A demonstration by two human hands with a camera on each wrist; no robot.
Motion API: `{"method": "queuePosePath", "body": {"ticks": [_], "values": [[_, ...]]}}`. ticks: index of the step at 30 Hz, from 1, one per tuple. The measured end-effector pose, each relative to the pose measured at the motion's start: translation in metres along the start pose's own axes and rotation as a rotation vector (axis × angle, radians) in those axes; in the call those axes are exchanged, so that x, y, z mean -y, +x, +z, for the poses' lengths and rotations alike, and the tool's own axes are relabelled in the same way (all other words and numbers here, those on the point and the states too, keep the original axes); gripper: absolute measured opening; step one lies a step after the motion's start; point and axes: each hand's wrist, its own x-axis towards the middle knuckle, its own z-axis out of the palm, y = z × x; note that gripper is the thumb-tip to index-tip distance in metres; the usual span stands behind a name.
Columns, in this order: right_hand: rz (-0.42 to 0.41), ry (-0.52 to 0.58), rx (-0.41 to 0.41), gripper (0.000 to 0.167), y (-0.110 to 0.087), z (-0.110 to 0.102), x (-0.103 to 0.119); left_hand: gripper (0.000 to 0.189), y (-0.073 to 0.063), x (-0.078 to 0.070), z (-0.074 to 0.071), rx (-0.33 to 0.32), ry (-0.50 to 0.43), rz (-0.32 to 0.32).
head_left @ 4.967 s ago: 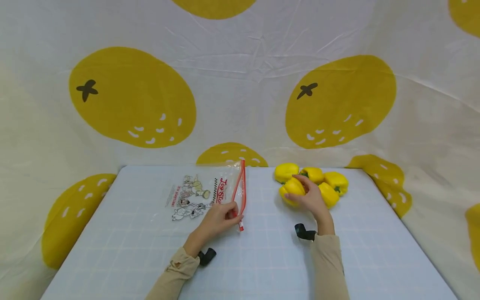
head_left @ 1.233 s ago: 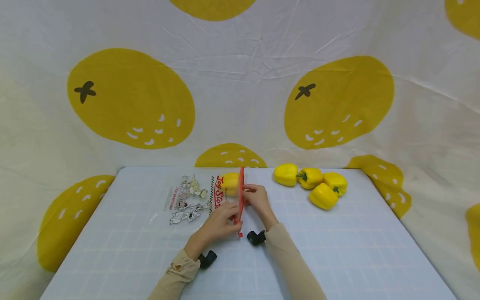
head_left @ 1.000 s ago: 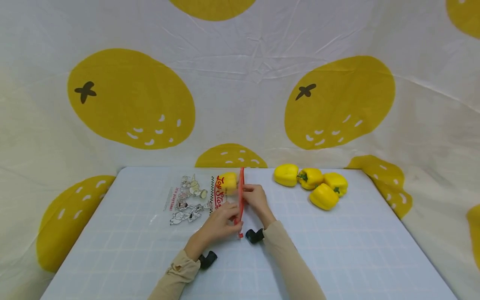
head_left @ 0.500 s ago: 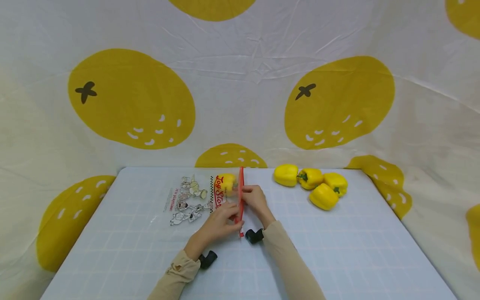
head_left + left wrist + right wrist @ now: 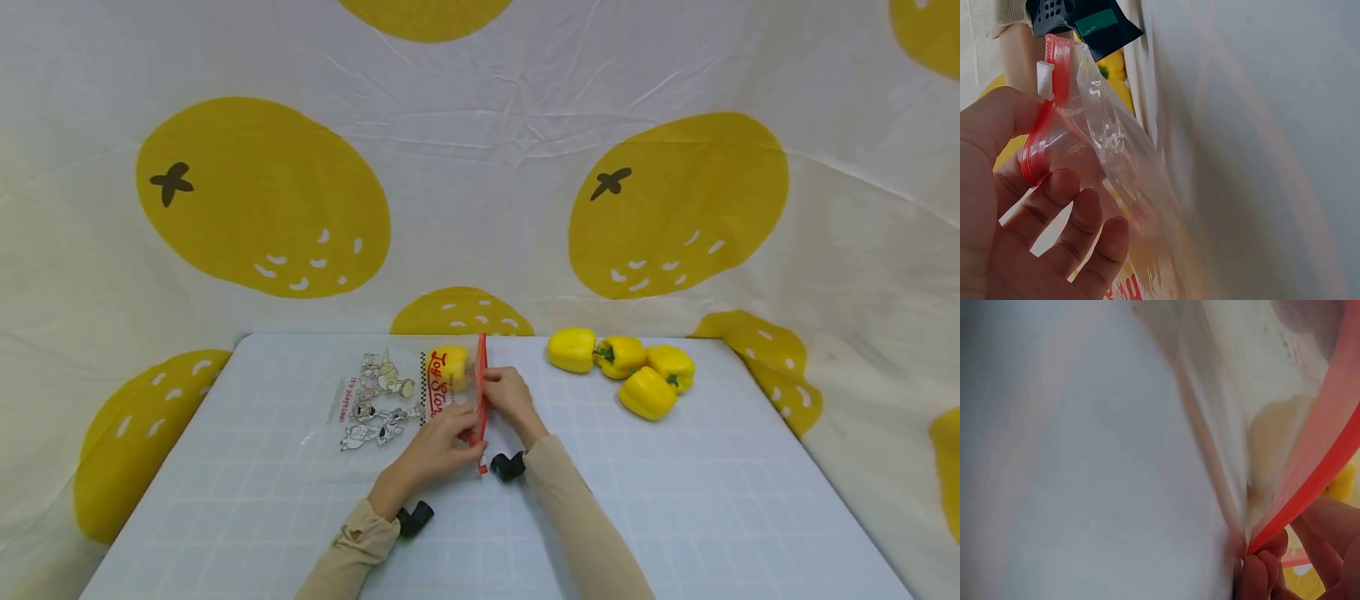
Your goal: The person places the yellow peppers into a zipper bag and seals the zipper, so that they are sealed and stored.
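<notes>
A clear zip bag [image 5: 382, 417] with a red-edged mouth and cartoon print lies at mid-table, its mouth facing right. One yellow bell pepper [image 5: 450, 364] shows through the plastic, inside near the mouth. My left hand [image 5: 435, 446] holds the near end of the red strip between thumb and fingers, close to the white slider [image 5: 1045, 80] in the left wrist view. Farther along the mouth, my right hand [image 5: 510, 396] pinches the red strip [image 5: 1316, 481], as the right wrist view shows. Part of its fingertips is hidden behind the strip in the head view.
Several loose yellow bell peppers [image 5: 647, 393] sit grouped at the back right of the white table [image 5: 720, 508]. Black wrist cameras [image 5: 415, 518] hang beside both wrists. A fruit-printed cloth [image 5: 480, 208] stands behind the table.
Five seconds ago my right hand held a pepper at the right; that pepper is now in the bag and the hand is at the mouth. Within the last second the pepper shifted slightly left.
</notes>
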Motion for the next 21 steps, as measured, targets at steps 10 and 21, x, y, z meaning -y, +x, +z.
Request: {"method": "queuePosePath", "body": {"ticks": [10, 21], "values": [[0.008, -0.005, 0.05, 0.024, 0.002, -0.005, 0.003, 0.02, 0.001, 0.002, 0.001, -0.005, -0.007, 0.026], [-0.117, 0.037, -0.039, 0.026, 0.006, -0.054, -0.003, 0.022, -0.001, 0.002, 0.0, 0.025, 0.001, -0.05]]}}
